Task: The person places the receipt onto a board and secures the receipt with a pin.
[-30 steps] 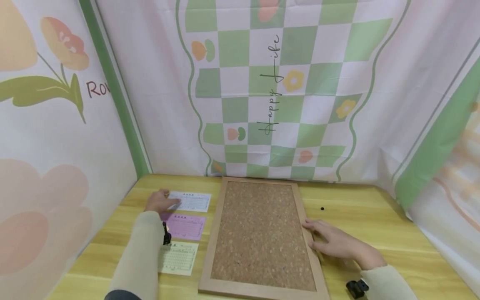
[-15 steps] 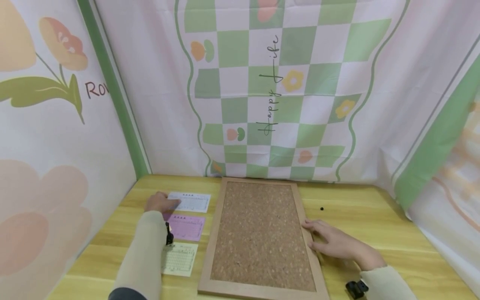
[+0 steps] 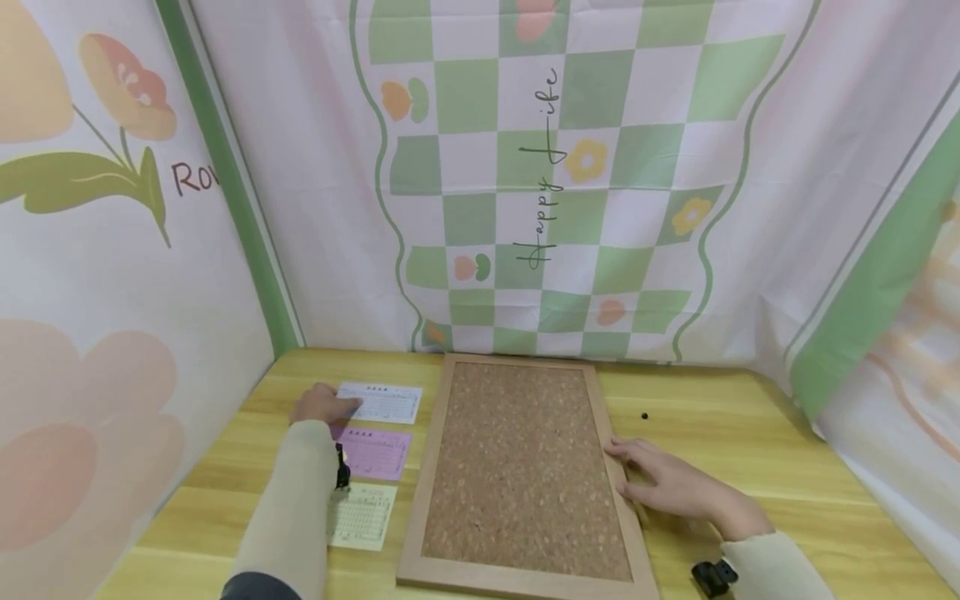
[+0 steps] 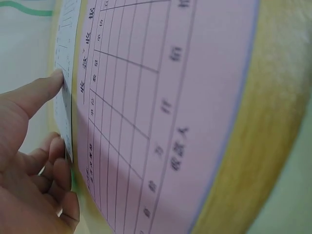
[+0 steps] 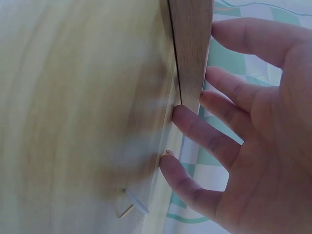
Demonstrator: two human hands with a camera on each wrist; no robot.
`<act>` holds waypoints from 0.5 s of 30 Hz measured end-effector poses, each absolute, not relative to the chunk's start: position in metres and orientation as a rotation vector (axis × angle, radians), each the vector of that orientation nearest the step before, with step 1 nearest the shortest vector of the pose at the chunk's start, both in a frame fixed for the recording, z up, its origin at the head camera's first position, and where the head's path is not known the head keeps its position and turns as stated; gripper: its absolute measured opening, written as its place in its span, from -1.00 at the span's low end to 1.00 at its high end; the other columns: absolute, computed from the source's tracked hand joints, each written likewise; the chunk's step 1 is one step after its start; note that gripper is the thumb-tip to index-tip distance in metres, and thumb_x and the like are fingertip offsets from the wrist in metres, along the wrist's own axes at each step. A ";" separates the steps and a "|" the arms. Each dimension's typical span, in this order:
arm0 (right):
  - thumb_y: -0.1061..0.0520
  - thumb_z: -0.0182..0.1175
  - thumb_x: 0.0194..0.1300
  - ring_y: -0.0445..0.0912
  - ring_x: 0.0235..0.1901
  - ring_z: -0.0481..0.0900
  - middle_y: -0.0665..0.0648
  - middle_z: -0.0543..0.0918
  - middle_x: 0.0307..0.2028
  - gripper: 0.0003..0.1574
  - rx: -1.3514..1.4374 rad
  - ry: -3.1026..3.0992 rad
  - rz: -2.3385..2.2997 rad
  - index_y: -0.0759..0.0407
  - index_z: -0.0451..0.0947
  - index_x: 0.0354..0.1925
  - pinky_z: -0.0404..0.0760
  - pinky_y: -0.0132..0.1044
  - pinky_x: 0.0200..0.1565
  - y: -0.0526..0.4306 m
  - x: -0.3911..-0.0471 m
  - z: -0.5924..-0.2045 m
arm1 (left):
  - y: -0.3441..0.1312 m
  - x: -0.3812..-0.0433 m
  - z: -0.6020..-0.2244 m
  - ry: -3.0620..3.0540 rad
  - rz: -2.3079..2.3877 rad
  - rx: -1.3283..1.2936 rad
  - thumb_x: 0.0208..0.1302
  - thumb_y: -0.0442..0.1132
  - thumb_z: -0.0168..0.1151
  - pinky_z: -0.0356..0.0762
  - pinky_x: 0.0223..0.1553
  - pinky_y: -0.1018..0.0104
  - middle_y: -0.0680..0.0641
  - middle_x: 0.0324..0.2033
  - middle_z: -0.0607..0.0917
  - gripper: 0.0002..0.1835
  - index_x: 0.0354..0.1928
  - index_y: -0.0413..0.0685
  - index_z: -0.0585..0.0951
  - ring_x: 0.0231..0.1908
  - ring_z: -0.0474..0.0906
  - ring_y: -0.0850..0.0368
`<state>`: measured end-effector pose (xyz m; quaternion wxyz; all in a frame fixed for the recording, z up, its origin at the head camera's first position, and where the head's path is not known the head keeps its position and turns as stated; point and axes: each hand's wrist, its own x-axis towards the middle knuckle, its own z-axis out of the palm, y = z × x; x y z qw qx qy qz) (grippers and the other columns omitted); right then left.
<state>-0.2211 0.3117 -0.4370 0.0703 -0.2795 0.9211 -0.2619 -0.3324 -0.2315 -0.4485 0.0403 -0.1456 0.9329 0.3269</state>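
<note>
On the table lies a corkboard, its right edge touched by the right hand's relaxed fingers. Left of it, the left hand's thumb rests on a white paper, other fingers curled; whether they pinch it, I cannot tell.

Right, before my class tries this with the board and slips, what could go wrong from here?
A loose tack lies on the table close to the right hand, so a careless shift might mean a prick. That hand also touches the cork board, so a nudge may slide it toward the purple slip. The left sleeve overlaps the yellow slip in the head view; if they touch, drawing back could drag the paper.
</note>
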 end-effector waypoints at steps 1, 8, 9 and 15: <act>-0.09 0.21 0.44 0.30 0.23 0.42 0.43 0.34 0.34 -0.23 -0.836 2.764 -0.791 0.36 0.32 0.38 0.36 0.25 0.18 0.312 -0.221 -0.437 | -0.231 -0.332 -0.448 2.864 0.986 -0.455 0.25 0.12 0.35 0.38 -0.45 0.27 -0.08 -0.51 0.68 -0.58 -0.40 -0.14 0.62 -0.53 0.53 0.07; -0.09 0.21 0.45 0.31 0.23 0.41 0.44 0.32 0.34 -0.22 -0.826 2.748 -0.799 0.37 0.31 0.39 0.35 0.27 0.18 0.312 -0.221 -0.435 | -0.234 -0.337 -0.452 2.900 0.903 -0.482 0.19 0.19 0.37 0.32 -0.57 0.34 -0.08 -0.56 0.63 -0.51 -0.53 -0.08 0.52 -0.59 0.44 0.12; -0.08 0.21 0.44 0.30 0.23 0.41 0.44 0.32 0.34 -0.23 -0.830 2.755 -0.797 0.37 0.31 0.38 0.35 0.26 0.18 0.312 -0.221 -0.435 | -0.234 -0.338 -0.453 2.903 0.889 -0.487 0.18 0.19 0.37 0.32 -0.56 0.33 -0.08 -0.55 0.63 -0.50 -0.52 -0.09 0.51 -0.57 0.43 0.11; -0.08 0.21 0.44 0.32 0.25 0.38 0.44 0.33 0.34 -0.24 -0.835 2.770 -0.788 0.37 0.33 0.37 0.34 0.27 0.18 0.311 -0.221 -0.436 | -0.235 -0.341 -0.455 2.884 0.863 -0.510 0.19 0.19 0.37 0.39 -0.38 0.22 -0.11 -0.44 0.64 -0.51 -0.33 -0.16 0.62 -0.41 0.48 0.02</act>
